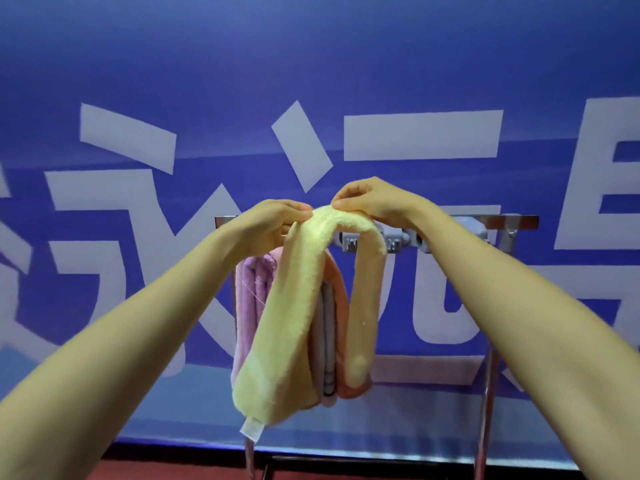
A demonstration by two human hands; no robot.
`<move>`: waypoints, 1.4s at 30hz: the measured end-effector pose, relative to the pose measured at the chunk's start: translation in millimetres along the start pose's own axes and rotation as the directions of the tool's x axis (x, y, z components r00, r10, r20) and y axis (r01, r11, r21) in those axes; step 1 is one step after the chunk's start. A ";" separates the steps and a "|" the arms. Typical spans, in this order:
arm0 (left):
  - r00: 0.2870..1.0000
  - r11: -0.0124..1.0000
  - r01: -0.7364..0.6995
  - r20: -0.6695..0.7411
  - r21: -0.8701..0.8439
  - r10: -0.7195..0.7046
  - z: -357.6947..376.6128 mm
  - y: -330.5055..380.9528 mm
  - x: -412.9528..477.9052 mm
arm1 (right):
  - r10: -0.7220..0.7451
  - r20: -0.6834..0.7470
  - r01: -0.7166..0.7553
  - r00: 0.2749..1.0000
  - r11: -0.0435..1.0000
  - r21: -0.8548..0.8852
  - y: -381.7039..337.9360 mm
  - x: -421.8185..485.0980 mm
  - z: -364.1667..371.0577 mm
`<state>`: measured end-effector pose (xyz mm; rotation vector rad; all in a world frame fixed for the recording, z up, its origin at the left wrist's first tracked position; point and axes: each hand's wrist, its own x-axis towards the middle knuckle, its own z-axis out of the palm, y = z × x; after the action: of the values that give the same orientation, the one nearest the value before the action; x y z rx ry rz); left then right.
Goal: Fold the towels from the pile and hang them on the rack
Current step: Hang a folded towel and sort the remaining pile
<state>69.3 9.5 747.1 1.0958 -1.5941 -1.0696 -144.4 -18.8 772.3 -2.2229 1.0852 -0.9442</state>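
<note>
Nearest, left hand (273, 221) and right hand (375, 202) pinch yellow towel (294, 306) at fold; ends hang straight down.

You face a blue wall (311, 46) bearing large white characters (422, 135). They are cropped at the edges of view and partly covered, so you cannot read any of them with certainty. The white tag (251, 429) on the yellow towel (287, 323) shows no legible print.

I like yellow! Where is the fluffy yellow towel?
In the head view's middle, the fluffy yellow towel hangs pinched by left hand and right hand, before the silver metal rack.
</note>
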 end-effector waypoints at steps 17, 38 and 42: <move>0.980 0.945 0.136 0.183 -0.298 -0.083 54.0 15.7 28.7 | 0.021 -0.049 -0.015 0.999 0.992 0.129 39.9 -17.1 -40.7; 0.998 0.903 -0.030 -0.040 0.429 0.052 56.3 0.5 77.2 | 0.092 -0.052 -0.095 0.994 0.994 -0.053 68.2 1.9 -19.9; 0.984 0.853 0.002 -0.153 0.521 0.091 59.9 -4.5 85.2 | 0.095 -0.086 -0.111 0.992 0.972 -0.207 65.5 11.5 0.0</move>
<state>-4.9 -63.8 746.1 1.4535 -1.8056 -0.4915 -170.6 -65.2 732.4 -2.2868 1.3795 -0.9111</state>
